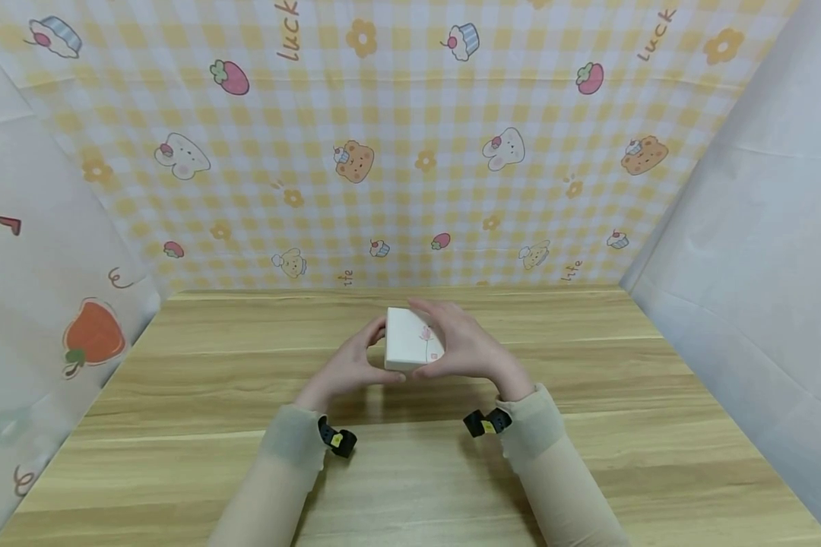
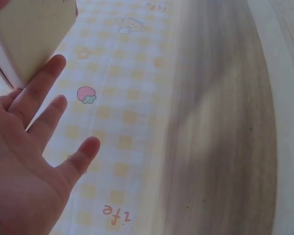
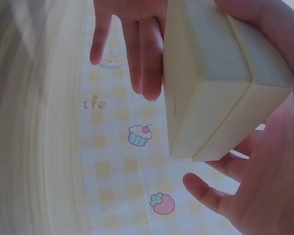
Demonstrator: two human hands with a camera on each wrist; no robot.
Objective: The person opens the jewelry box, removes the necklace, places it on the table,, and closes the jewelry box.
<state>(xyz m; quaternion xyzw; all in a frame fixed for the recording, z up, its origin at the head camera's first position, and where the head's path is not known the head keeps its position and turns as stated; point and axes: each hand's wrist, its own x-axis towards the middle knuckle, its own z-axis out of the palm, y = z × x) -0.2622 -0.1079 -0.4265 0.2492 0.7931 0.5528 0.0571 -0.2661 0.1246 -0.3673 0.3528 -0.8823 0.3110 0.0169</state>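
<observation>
A small white box (image 1: 407, 338) with a pink flower printed on its top is held up between both hands, over the middle of the table. My left hand (image 1: 352, 365) grips its left side, thumb along the near edge. My right hand (image 1: 468, 346) grips the right side and covers one corner of the top. In the right wrist view a thin seam runs round the box (image 3: 210, 98) between its two parts, which sit together. The left wrist view shows several spread fingers (image 2: 46, 120) of the left hand, with only part of the box in frame.
The wood-grain table (image 1: 198, 425) spreads out on both sides of the arms. A yellow checked cloth (image 1: 397, 190) with cartoon prints hangs behind it. Pale cloths close off the left (image 1: 34, 304) and right (image 1: 746, 266). Each wrist wears a small black camera (image 1: 338, 441).
</observation>
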